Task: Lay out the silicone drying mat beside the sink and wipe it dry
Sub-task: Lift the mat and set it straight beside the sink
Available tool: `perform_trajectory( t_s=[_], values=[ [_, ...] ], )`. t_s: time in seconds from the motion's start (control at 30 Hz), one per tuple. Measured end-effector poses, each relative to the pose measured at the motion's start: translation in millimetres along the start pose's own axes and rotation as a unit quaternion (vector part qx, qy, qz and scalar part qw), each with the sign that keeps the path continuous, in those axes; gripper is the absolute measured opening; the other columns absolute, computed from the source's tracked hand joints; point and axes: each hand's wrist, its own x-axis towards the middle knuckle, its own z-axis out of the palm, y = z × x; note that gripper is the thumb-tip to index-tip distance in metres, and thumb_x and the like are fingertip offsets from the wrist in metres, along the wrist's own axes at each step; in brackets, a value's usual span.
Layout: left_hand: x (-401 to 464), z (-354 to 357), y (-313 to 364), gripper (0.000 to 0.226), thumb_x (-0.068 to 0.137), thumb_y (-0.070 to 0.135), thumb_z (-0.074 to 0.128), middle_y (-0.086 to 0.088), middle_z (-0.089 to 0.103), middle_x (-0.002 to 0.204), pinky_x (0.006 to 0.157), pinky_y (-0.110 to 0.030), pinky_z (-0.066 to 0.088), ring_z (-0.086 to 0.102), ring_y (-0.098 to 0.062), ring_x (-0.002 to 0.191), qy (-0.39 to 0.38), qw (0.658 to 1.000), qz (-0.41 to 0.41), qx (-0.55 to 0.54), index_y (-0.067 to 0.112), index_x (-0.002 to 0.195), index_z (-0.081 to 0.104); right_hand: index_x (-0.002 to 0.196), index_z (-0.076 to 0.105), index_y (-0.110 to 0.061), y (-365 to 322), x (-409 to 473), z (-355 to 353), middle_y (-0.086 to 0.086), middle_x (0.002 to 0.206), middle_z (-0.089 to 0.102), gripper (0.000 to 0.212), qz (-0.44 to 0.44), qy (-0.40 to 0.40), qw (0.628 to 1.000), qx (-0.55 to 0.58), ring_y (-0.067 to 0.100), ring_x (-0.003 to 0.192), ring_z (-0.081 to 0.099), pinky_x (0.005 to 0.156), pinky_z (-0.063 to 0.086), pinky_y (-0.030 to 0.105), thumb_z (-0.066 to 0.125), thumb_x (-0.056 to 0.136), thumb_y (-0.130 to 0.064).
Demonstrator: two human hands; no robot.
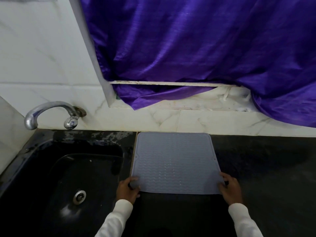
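Both hands, left hand (128, 188) at seven o'clock and right hand (230, 186) at five, pinch the silicone drying mat's (174, 161) near corners, apparently squaring it flat on the counter (266, 168) just beside the sink (56, 168).

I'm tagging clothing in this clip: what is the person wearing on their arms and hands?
Both arms are covered by long white sleeves, the left sleeve and the right sleeve, each ending at the wrist in a plain cuff. The left hand and right hand are bare: no gloves, and no rings, watch or bracelet show in this view.
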Motion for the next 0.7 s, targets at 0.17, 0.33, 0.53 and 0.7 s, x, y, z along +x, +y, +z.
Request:
perform_trajectory(
  t_s=[0.17, 0.33, 0.53, 0.7],
  values=[
    [-3.5, 0.1, -2.0, 0.029, 0.079, -0.008, 0.068, -0.011, 0.06, 0.111, 0.049, -0.022, 0.054, 0.065, -0.022, 0.071, 0.024, 0.999, -0.02, -0.018, 0.02, 0.086, 0.067, 0.114, 0.066, -0.006, 1.6, -10.7, -0.4, 0.017, 0.108, 0.064, 0.033, 0.029, 0.047, 0.997, 0.047, 0.029, 0.095, 0.059, 0.085, 0.045, 0.032, 0.065, 0.082, 0.003],
    [-1.1, 3.4, -7.0, 0.026, 0.079, -0.008, 0.067, -0.016, 0.061, 0.107, 0.045, -0.02, 0.053, 0.063, -0.022, 0.059, 0.057, 0.998, -0.019, 0.0, 0.017, 0.086, 0.068, 0.106, 0.07, -0.001, -9.1, -13.1, 7.1, 0.019, 0.101, 0.068, 0.027, 0.058, 0.091, 0.991, 0.081, 0.032, 0.091, 0.063, 0.081, 0.046, 0.028, 0.064, 0.081, 0.006],
    [2.9, 7.1, -12.0, 0.03, 0.079, -0.008, 0.064, -0.019, 0.059, 0.107, 0.045, -0.029, 0.056, 0.063, -0.024, 0.053, 0.073, 0.997, -0.014, 0.035, 0.021, 0.084, 0.067, 0.111, 0.069, -0.003, -0.1, -16.5, 5.7, 0.018, 0.111, 0.064, 0.028, 0.025, 0.077, 0.995, 0.054, 0.036, 0.1, 0.061, 0.084, 0.043, 0.027, 0.064, 0.084, 0.003],
    [-1.2, -1.1, -7.2, 0.032, 0.078, -0.007, 0.063, -0.016, 0.051, 0.109, 0.055, -0.039, 0.058, 0.063, -0.028, 0.061, 0.046, 0.992, 0.012, 0.113, 0.022, 0.089, 0.067, 0.115, 0.067, -0.006, 6.4, -16.7, 3.4, 0.02, 0.121, 0.052, 0.031, 0.006, 0.059, 0.998, 0.016, 0.036, 0.098, 0.061, 0.088, 0.046, 0.03, 0.065, 0.085, -0.001]
  ],
)
